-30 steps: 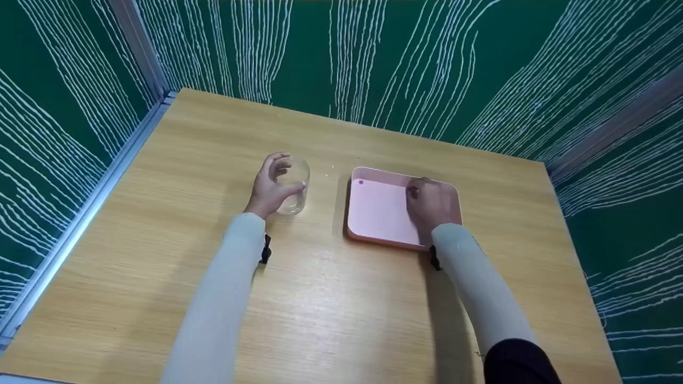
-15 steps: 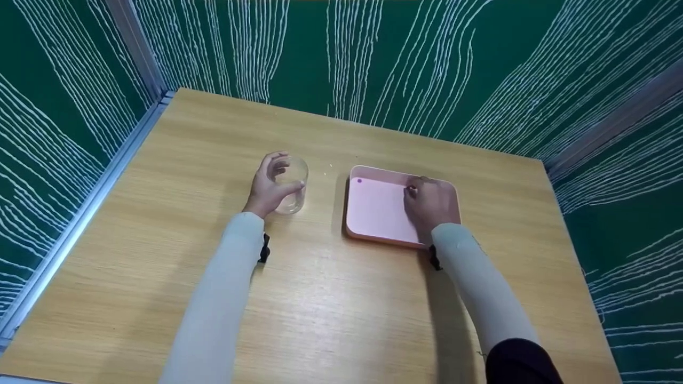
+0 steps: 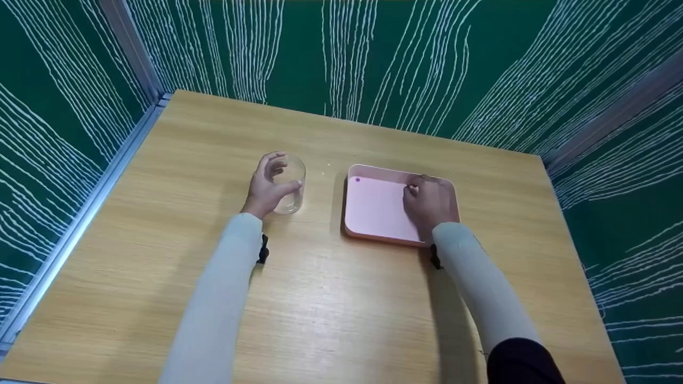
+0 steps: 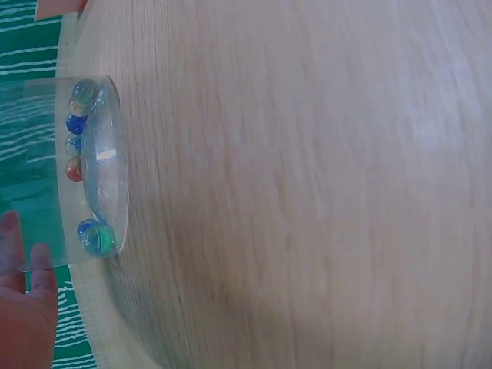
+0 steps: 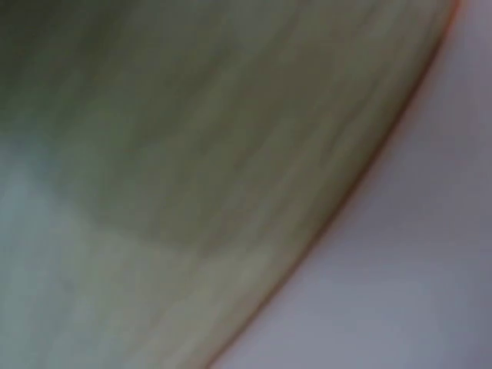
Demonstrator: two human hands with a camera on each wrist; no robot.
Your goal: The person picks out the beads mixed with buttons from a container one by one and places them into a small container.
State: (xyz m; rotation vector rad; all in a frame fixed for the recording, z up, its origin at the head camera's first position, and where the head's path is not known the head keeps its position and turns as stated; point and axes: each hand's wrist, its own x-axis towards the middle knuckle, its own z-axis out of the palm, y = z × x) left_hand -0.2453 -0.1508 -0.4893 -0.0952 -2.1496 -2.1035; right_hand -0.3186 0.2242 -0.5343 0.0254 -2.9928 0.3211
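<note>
My left hand (image 3: 267,186) is wrapped around a clear cylindrical container (image 3: 293,184) standing upright on the table, thumb on the near side and fingers on the far side. In the left wrist view, several glass marbles (image 4: 74,124) lie at the bottom of the container, blue, red and greenish among them. Over the right part of a shallow pink tray (image 3: 376,208) is my right hand (image 3: 431,202), its fingers curled down inside the tray. What lies under those fingertips is hidden. The right wrist view shows only the blurred tray edge and table, no fingers.
Both objects stand on a light wooden table (image 3: 320,298). Near the tray's far left corner is a small purple dot (image 3: 357,180). Tiny pale specks (image 3: 326,168) lie between container and tray. Green panels (image 3: 299,69) with white lines enclose the table's back and sides.
The head view drifts very slightly. Both hands keep their places at the container and the tray, and no object visibly moves on the table.
</note>
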